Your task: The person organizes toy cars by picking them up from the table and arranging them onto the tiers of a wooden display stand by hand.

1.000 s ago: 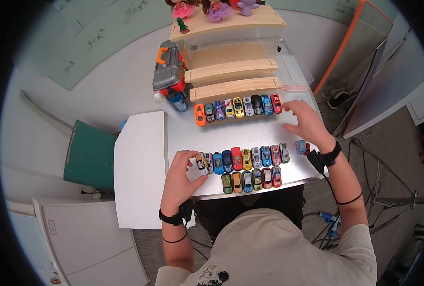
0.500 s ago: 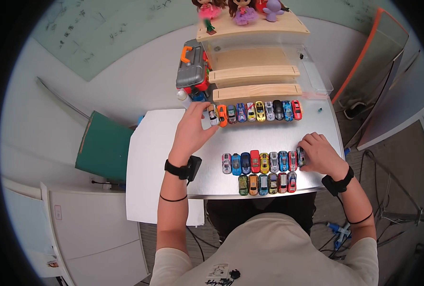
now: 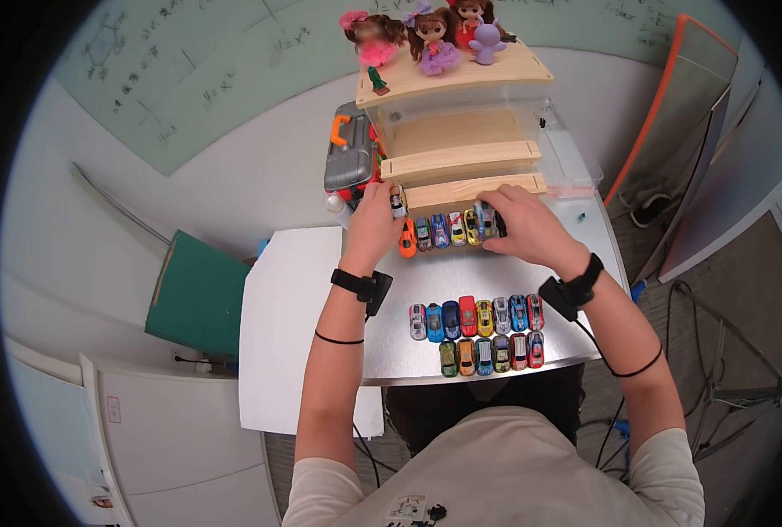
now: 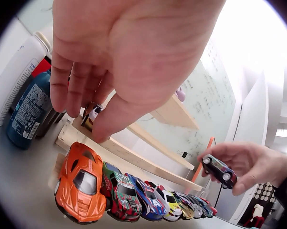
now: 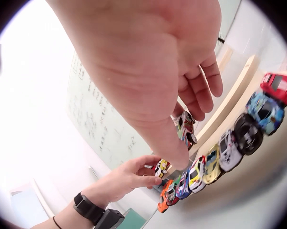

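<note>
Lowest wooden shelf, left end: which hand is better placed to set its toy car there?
Probably the left hand: its car is already at the shelf edge there, while the right hand holds its car further right.

dolls (image 3: 426, 35), grey toolbox (image 3: 349, 156), green whiteboard (image 3: 215, 70)

Wall: pale green board (image 3: 189, 79) behind the counter, covered in handwritten formulas.
Counter: metal-grey top (image 3: 391, 281); a white panel (image 3: 286, 325) lies against its left edge.
Floor: grey-brown (image 3: 742, 290), with cables trailing at right.
Furniture, left: dark green chair (image 3: 193, 294); white cabinet (image 3: 162, 439) below it.
Furniture, right: orange-edged partition (image 3: 672, 114); metal stand legs (image 3: 742, 386) near the floor.
Light: bright, even, overhead; wrist views washed out towards white.
</note>
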